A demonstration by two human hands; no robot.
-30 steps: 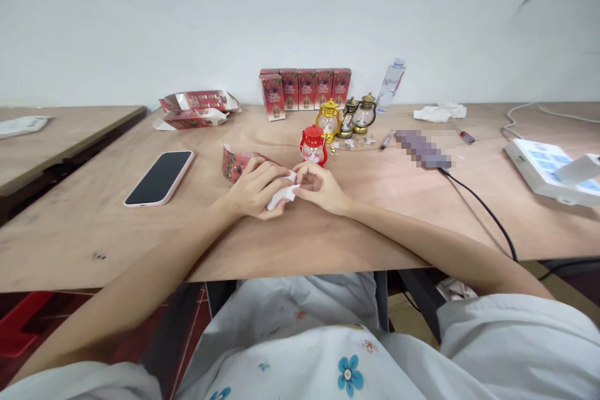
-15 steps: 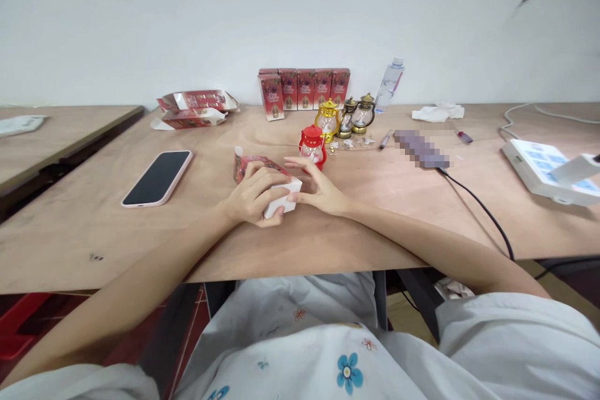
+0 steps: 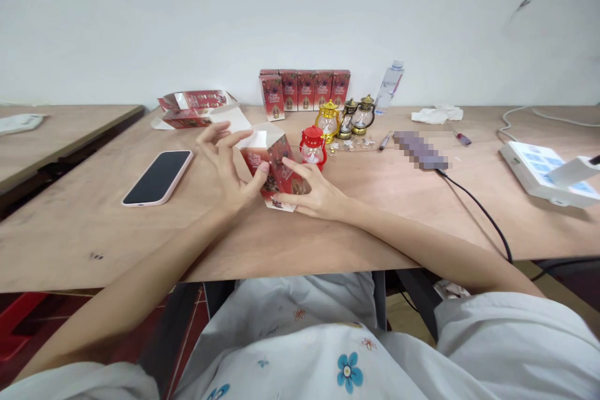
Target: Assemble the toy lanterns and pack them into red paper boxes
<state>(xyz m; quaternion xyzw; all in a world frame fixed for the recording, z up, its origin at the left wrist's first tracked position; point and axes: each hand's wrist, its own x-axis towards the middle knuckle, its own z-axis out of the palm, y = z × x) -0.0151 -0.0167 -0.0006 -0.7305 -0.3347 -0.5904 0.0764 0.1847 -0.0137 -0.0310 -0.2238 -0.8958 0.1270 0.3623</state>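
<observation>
A red printed carton (image 3: 276,172) with white inner flaps stands tilted on the table, its top flaps raised and open. My right hand (image 3: 319,192) grips its lower right side, thumb low on the front and fingertips on the side face. On the left of the carton is my left hand (image 3: 234,169), fingers spread near the raised flaps and thumb touching the printed front. Just behind my right hand stands a small red lantern (image 3: 312,145). A gold lantern (image 3: 328,120) and two bronze lanterns (image 3: 363,114) are farther back. The inside of the carton is hidden.
Closed red boxes (image 3: 306,90) line the wall. Unfolded red packaging (image 3: 194,109) lies back left, a phone (image 3: 158,179) nearer left. Small metal pieces (image 3: 349,144), a water bottle (image 3: 389,86), crumpled tissue (image 3: 437,114), a cabled device blurred out (image 3: 420,150) and a white power strip (image 3: 548,172) occupy the right.
The carton has been turned from lying with its white end toward me to tilted up, flaps raised. My left hand's fingers have spread and moved up-left; my right hand has taken hold of its side.
</observation>
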